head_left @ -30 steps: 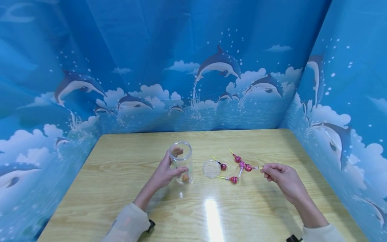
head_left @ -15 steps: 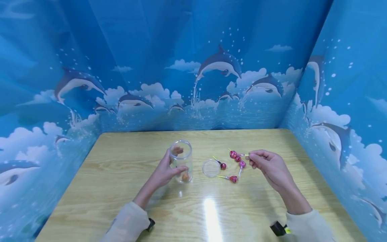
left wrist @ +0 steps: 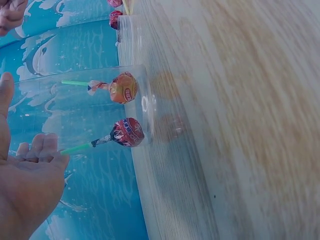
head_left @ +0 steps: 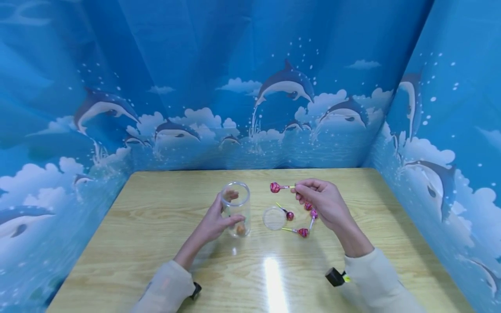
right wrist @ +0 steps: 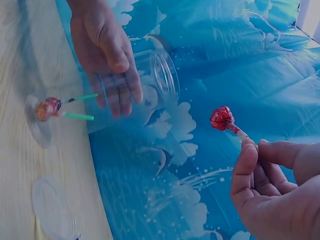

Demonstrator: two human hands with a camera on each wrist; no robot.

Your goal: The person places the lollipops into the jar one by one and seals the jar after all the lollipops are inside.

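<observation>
A clear cylindrical jar (head_left: pixel 244 202) stands upright and uncapped on the table. My left hand (head_left: pixel 213 222) holds its side, thumb in front and fingers round the back. Inside, sticks up, are an orange-wrapped lollipop (left wrist: pixel 123 88) and a dark red one (left wrist: pixel 128 132). Between thumb and fingertips, my right hand (head_left: pixel 322 204) pinches the stick of a red-wrapped lollipop (head_left: pixel 275 187), its head pointing left. This lollipop hangs above the table, to the right of the jar's mouth and apart from it, as the right wrist view also shows.
A round clear lid (head_left: pixel 274 218) lies flat just right of the jar. Beyond it are several loose lollipops, among them a dark red one (head_left: pixel 289 215), a red one (head_left: pixel 303 232) and a pink one (head_left: pixel 314 213). Dolphin-print curtains (head_left: pixel 195 65) border the wooden table (head_left: pixel 156 204).
The right hand has lifted its lollipop from among the others and carried it left and up, towards the jar. My left hand and the jar stay in place.
</observation>
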